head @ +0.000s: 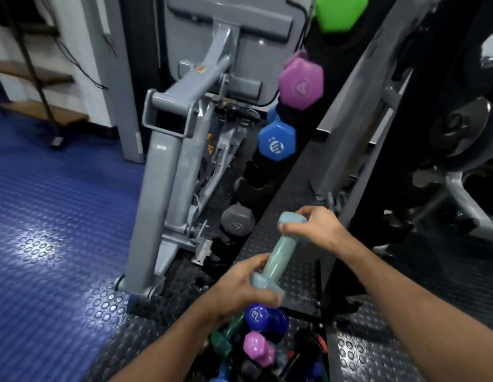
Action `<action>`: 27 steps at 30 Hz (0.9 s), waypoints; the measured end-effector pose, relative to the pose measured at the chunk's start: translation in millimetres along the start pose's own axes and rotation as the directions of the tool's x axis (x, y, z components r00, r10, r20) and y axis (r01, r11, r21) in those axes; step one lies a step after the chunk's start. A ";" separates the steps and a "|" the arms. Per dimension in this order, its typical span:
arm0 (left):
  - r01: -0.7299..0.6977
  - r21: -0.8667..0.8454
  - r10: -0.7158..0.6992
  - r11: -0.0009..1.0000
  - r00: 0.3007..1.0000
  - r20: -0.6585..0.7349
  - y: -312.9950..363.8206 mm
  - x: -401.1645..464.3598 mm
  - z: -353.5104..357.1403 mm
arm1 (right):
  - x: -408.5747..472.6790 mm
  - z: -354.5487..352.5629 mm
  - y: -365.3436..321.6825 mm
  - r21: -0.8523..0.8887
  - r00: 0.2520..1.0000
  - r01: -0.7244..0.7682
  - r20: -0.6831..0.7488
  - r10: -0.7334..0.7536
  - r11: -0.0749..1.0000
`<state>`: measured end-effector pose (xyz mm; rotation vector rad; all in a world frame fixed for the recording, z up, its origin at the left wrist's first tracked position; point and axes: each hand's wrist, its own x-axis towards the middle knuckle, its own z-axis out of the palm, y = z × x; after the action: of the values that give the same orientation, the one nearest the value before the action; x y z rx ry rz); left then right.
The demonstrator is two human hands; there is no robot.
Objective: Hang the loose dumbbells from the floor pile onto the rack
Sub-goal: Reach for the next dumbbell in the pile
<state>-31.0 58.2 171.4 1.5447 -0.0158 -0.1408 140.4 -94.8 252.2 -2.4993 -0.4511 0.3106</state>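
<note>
I hold a pale green dumbbell (278, 255) in both hands, tilted, above the floor pile. My left hand (239, 288) grips its lower head and my right hand (317, 227) pinches its upper head. Below them the pile shows a purple dumbbell (263, 317), a pink one (257, 348) and a dark green one (226, 337). The black upright rack (256, 177) rises ahead and carries a grey dumbbell (237, 223), a blue one (277, 142), a pink one (300, 84) and a bright green one (340, 12).
A grey folded machine frame (168, 150) stands just left of the rack. Another grey frame (361, 128) with weight plates (460, 128) is on the right. The floor is black studded matting (278, 216) here and blue matting (52, 205) to the left.
</note>
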 end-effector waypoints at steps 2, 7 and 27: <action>-0.023 -0.043 0.020 0.999 0.998 -0.063 11.9 -8.1 -6.8 | 4.4 4.0 -17.6 0.112 1.000 0.028 0.007 -0.029 0.993; -0.049 -0.131 0.010 0.990 0.959 -0.285 34.7 -18.6 -24.3 | 23.3 11.2 -45.1 0.514 0.992 -0.105 0.000 0.123 0.851; -0.178 -0.389 -0.118 0.904 0.771 -0.626 95.0 -13.4 -65.6 | 20.8 7.9 -63.5 0.692 0.998 -0.061 0.020 0.066 0.720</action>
<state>-30.2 126.6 265.2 1.0763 0.5078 0.4014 141.1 -33.5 279.9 -1.7684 -0.1854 0.4099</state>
